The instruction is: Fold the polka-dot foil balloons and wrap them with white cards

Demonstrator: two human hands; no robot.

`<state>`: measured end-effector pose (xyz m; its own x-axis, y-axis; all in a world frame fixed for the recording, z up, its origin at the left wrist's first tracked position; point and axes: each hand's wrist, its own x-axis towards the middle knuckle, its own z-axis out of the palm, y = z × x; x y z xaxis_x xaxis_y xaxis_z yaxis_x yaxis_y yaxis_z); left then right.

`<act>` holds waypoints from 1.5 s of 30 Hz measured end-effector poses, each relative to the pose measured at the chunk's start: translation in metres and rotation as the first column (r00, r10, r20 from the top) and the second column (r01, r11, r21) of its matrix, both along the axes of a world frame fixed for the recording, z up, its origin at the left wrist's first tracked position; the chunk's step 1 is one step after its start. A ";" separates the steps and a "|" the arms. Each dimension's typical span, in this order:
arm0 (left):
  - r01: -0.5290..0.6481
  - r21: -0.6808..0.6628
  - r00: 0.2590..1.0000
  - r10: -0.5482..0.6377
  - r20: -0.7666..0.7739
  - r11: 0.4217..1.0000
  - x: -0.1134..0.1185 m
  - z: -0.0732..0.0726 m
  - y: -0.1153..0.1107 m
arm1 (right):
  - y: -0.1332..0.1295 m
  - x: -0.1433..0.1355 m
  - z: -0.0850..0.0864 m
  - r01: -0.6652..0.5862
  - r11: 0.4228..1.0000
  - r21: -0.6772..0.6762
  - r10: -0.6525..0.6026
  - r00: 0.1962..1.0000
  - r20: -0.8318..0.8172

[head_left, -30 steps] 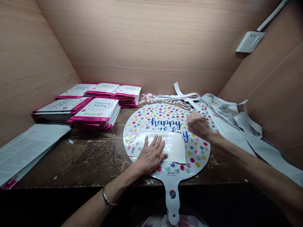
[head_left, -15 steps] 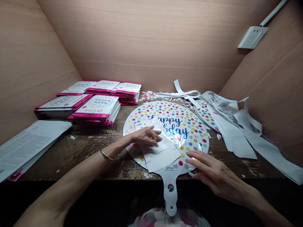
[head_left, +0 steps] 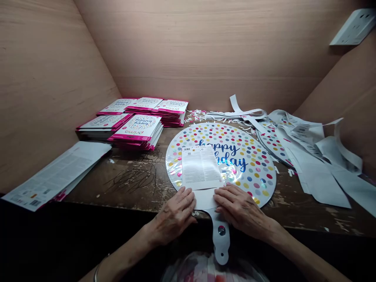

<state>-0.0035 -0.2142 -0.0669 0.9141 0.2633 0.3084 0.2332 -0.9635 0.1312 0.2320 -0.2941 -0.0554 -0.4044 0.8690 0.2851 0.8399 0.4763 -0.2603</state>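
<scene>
A flat, uninflated foil balloon (head_left: 255,172) with coloured dots and blue "happy birthday" lettering lies on the table, its pale neck (head_left: 221,239) hanging over the front edge. On its lower left rests a white printed cardboard packet (head_left: 201,168), text side up, with a plain flap (head_left: 204,199) at the near end. My left hand (head_left: 178,209) grips the flap's left edge, fingers together on top. At the right edge my right hand (head_left: 242,207) does the same, its fingertips on the card above the neck. Both thumbs are mostly hidden.
Stacks of pink-and-white packets (head_left: 136,127) stand at the back left. Unfolded printed packets (head_left: 58,172) lie at the left edge. Paper strips (head_left: 320,180) cover another dotted balloon (head_left: 273,141) on the right. Dark threads (head_left: 136,172) lie on the table, wooden panels around it.
The packet has turned straighter, its flap towards me. My left hand has moved from the packet's middle down to the flap; my right hand has come in from the right onto it. The view has shifted.
</scene>
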 end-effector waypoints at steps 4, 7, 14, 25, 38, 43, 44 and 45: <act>0.006 -0.056 0.997 -0.001 0.081 0.998 0.000 0.001 0.009 | 0.008 0.000 0.002 -0.006 1.000 -0.023 0.006 1.000 0.019; 0.039 -0.049 0.994 -0.034 0.101 0.998 -0.002 0.003 0.009 | 0.007 -0.002 0.001 0.005 1.000 -0.025 -0.004 0.999 0.037; 0.047 -0.005 0.984 -0.045 0.170 0.999 -0.018 -0.002 -0.010 | -0.005 -0.011 0.002 -0.049 0.997 -0.059 0.050 0.999 0.015; -0.351 -0.159 0.864 0.384 0.325 0.923 -0.002 0.000 -0.012 | 0.013 -0.027 -0.014 0.221 0.965 0.142 -0.220 0.975 -0.026; -0.223 0.131 0.974 0.216 0.066 0.966 -0.003 -0.018 -0.008 | 0.021 -0.038 -0.015 0.222 0.974 0.047 -0.224 0.974 0.039; -0.178 0.279 0.983 0.155 0.104 0.944 -0.022 -0.011 -0.039 | -0.011 -0.052 -0.029 0.043 0.945 0.325 -0.013 0.996 -0.093; -0.174 0.300 0.980 0.136 0.142 0.938 -0.021 -0.006 -0.041 | -0.014 -0.053 -0.029 0.031 0.911 0.411 0.007 0.996 -0.093; -0.178 0.304 0.976 0.128 0.178 0.936 -0.020 0.002 -0.042 | -0.014 -0.053 -0.027 0.014 0.876 0.482 0.027 0.997 -0.077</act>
